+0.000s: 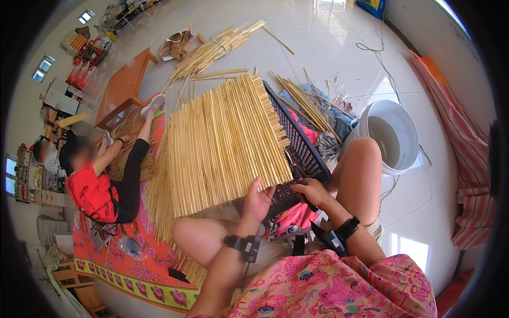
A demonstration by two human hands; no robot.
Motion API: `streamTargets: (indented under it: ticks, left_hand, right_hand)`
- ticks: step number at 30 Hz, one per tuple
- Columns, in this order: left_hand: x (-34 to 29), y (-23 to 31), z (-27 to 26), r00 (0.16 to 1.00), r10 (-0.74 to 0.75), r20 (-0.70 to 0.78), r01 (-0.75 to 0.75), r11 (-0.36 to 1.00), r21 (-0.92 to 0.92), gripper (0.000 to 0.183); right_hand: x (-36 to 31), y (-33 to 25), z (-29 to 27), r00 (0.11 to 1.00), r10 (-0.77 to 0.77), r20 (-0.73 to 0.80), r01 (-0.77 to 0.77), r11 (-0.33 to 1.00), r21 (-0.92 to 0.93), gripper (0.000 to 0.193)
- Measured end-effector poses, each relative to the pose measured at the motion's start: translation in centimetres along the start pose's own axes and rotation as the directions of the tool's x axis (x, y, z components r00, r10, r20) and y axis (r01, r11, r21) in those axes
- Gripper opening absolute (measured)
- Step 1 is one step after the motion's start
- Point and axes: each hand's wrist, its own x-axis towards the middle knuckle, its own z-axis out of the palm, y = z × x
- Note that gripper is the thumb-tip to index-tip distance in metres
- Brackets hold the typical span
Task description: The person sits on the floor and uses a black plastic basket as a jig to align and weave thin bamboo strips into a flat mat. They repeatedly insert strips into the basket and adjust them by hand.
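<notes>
Nearest my view is the pink floral cloth [339, 286], and past it the two forearms with black wrist devices [250, 248] strapped on. The left hand [257, 204] is at the near edge of the stem panel [222, 143], palm turned up, its fingers apart and close against the stem ends; I cannot tell whether they pinch a stem. The right hand [314, 192], by the panel's near right corner, has its fingers curled around a dark-handled tool [309, 203].

The panel lies in front of the knees, reaching over the black basket [302, 140]. Its outline is nearly square, so I read its axis from the stems: they run side by side from near to far, far ends leaning slightly left, with tips stepping unevenly down the right side.

To the right of the basket I have the white bucket [407, 143]; loose stems [313, 108] lie between the two. Leftward spreads the red floral sheet [159, 254], where a person in a red vest [93, 196] sits. Farther out stand a brown table [124, 87] and, to its right, a bundle of stems [212, 53] on the floor.
</notes>
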Motion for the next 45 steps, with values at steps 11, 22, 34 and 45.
streamTargets:
  ticks: [11, 22, 34, 45]
  left_hand:
    - [-0.3, 0.2, 0.3, 0.999, -0.02, -0.033, 0.02, 1.0, 0.002, 0.027]
    - [-0.7, 0.7, 0.5, 1.0, -0.019, 0.001, 0.019, 1.0, -0.001, 0.029]
    - [-0.3, 0.6, -0.1, 1.0, 0.026, -0.014, -0.026, 1.0, -0.008, 0.029]
    - [-0.3, 0.7, -0.4, 0.999, 0.045, -0.007, -0.045, 0.999, 0.014, 0.029]
  right_hand:
    - [0.2, -0.5, 0.3, 0.999, 0.028, -0.016, -0.027, 0.999, 0.043, 0.03]
    - [0.8, 1.0, 1.5, 0.972, -0.166, -0.166, 0.136, 0.974, -0.183, 0.027]
    - [0.0, 1.1, 1.4, 0.938, -0.254, -0.238, 0.181, 0.94, -0.291, 0.029]
    - [-0.4, 1.1, 0.8, 0.999, -0.018, -0.031, 0.029, 0.919, 0.393, 0.024]
